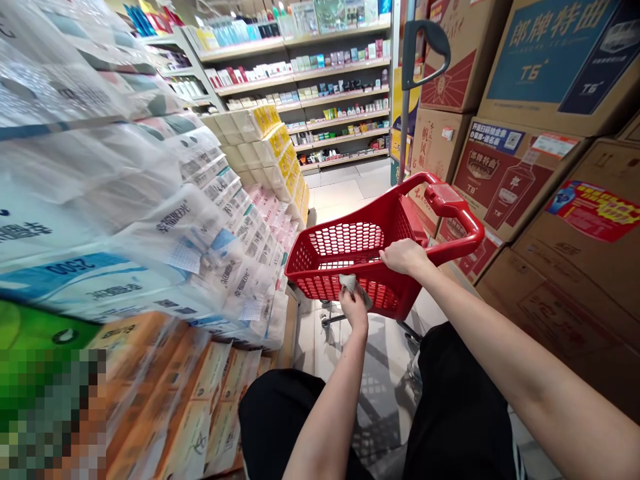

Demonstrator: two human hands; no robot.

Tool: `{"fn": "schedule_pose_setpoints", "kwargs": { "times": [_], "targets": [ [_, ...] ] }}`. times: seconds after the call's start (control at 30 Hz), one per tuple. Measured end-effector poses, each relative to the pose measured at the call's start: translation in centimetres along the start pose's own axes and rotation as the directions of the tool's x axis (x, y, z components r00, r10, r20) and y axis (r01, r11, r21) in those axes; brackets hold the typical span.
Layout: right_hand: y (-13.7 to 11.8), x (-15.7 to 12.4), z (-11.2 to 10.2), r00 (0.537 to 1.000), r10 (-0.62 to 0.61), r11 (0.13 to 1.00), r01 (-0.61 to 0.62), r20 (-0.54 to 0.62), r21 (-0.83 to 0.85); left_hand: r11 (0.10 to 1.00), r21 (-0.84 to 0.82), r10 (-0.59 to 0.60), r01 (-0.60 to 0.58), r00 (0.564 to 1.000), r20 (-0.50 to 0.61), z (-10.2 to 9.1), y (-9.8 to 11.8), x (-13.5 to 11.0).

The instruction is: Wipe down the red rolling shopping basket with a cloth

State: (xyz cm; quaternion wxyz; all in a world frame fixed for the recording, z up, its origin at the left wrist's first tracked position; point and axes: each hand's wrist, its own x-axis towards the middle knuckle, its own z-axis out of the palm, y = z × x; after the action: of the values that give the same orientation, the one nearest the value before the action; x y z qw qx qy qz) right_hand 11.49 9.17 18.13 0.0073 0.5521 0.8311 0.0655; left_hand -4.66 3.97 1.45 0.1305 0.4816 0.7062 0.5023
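A red plastic shopping cart with a perforated basket stands in front of my knees, its handle toward the right. My right hand is closed over the basket's near top rim. Lower and to the left, my left hand grips a crumpled pale cloth against the outside of the basket's near wall. Part of the cloth is hidden behind my fingers. Below the basket, a wheel and some of the metal frame show.
Stacked tissue packs rise close on the left, with yellow-and-white packs beyond. Cardboard cartons are piled on the right. A grey handle on a pole stands behind the cart. Stocked shelves line the back of the tiled aisle.
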Motion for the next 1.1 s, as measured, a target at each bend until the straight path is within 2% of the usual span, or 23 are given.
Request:
{"fn": "schedule_pose_setpoints", "kwargs": {
  "times": [0.1,0.2,0.33,0.5,0.77,0.93,1.0,1.1],
  "targets": [
    [-0.1,0.1,-0.2,0.999,-0.004,1.0,0.004,0.034,-0.009,0.981,0.097,0.156,-0.165,0.983,0.099,-0.1,0.1,-0.7],
    [-0.2,0.4,-0.3,0.999,-0.008,1.0,0.008,0.038,-0.013,0.96,0.159,0.203,-0.232,0.963,0.176,-0.5,-0.2,0.1],
    [-0.2,1.1,-0.2,0.998,0.021,1.0,-0.021,0.054,-0.017,0.968,0.049,0.226,-0.245,0.943,0.244,-1.1,-0.9,1.7],
    [-0.4,1.9,0.0,0.996,0.059,0.998,-0.058,0.062,-0.024,0.956,-0.08,0.293,-0.282,0.91,0.294,-1.9,-1.2,1.6],
    [-2.0,2.2,-0.5,0.997,0.065,0.998,-0.064,0.051,-0.024,0.969,-0.01,0.239,-0.246,0.927,0.29,-0.2,1.1,1.1],
    [-2.3,1.9,-0.6,0.997,0.068,0.997,-0.067,0.042,-0.023,0.99,-0.014,0.139,-0.139,0.971,0.197,0.0,0.7,1.1],
    [-2.2,1.8,-0.5,0.996,0.069,0.997,-0.068,0.056,-0.031,0.986,0.005,0.163,-0.168,0.963,0.215,-0.2,0.4,1.3],
    [-2.1,1.7,-0.5,0.996,0.066,0.997,-0.064,0.061,-0.032,0.97,0.034,0.219,-0.239,0.929,0.297,-0.2,0.4,1.6]
  ]
}}
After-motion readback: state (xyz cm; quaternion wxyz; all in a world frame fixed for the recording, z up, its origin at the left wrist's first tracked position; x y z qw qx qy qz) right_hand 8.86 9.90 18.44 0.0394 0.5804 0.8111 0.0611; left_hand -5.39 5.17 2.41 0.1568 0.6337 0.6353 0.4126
